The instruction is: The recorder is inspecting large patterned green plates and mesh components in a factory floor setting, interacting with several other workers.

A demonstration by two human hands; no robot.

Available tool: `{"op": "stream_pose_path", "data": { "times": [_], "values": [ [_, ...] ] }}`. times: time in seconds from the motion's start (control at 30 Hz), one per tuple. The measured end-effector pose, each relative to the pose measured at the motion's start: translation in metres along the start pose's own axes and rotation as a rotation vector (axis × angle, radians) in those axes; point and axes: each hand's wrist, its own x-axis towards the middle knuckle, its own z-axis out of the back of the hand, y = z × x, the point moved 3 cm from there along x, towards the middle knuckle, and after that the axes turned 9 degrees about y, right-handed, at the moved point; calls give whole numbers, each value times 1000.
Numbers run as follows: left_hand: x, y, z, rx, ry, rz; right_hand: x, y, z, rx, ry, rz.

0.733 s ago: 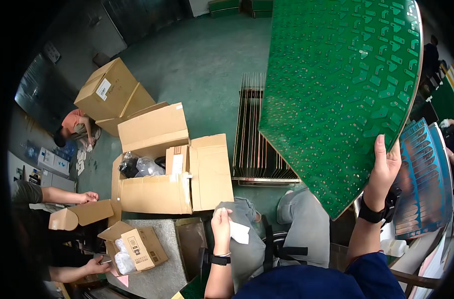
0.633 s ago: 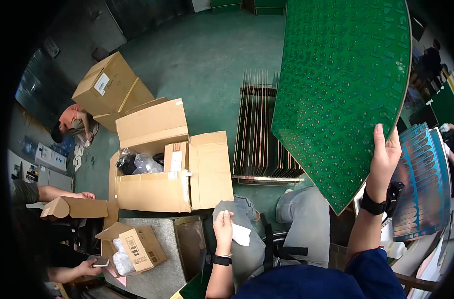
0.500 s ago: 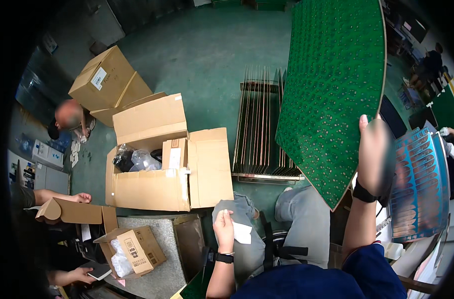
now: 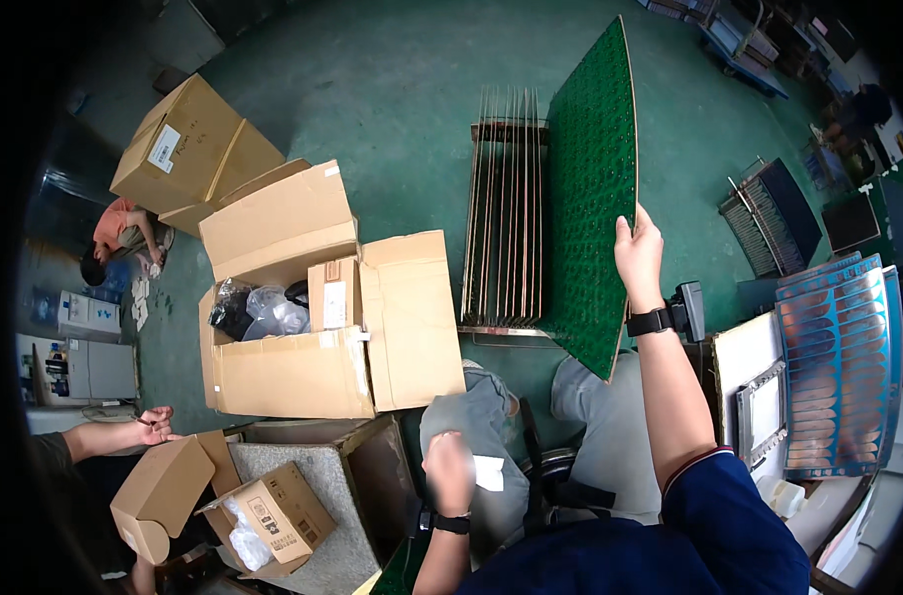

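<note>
My right hand [image 4: 640, 253] grips a large green circuit board panel [image 4: 598, 188] by its right edge, thumb on the dotted face. The panel stands nearly upright, tilted, along the right side of a slotted rack [image 4: 506, 330]. Several thin panels [image 4: 508, 218] stand in that rack in a row. Whether the held panel's lower edge touches the rack I cannot tell. Over my left knee, my left hand [image 4: 449, 474] is closed on a small white piece of paper or cloth [image 4: 488, 473]; it is blurred by motion.
An open carton [image 4: 293, 377] with bagged items stands left of the rack, a taped carton [image 4: 198, 149] behind it. Blue-and-copper panels [image 4: 836, 372] stand at the right. A small open box [image 4: 283, 511] rests on a grey surface at lower left, near another person's hand [image 4: 157, 424]. Someone crouches [image 4: 129, 238] at far left.
The green panel has swung down and left to the rack's side, turning more edge-on, with my right hand still on it. My left hand stays over the knee. The neighbour's brown box flap has shifted.
</note>
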Motion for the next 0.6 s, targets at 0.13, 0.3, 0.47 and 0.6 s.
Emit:
{"op": "stream_pose_path", "data": {
  "times": [0.13,0.3,0.47,0.6],
  "values": [
    [-1,2,-1,62,-5,2,14,-8,-7,-89,17,-93],
    [1,-3,-6,101,0,4,33,-8,-13,-46,24,-92],
    [3,-5,-7,152,-2,-12,34,-11,-18,-107,37,-87],
    [2,-6,-6,162,-1,1,39,-15,-11,-46,42,-132]
  ]
}}
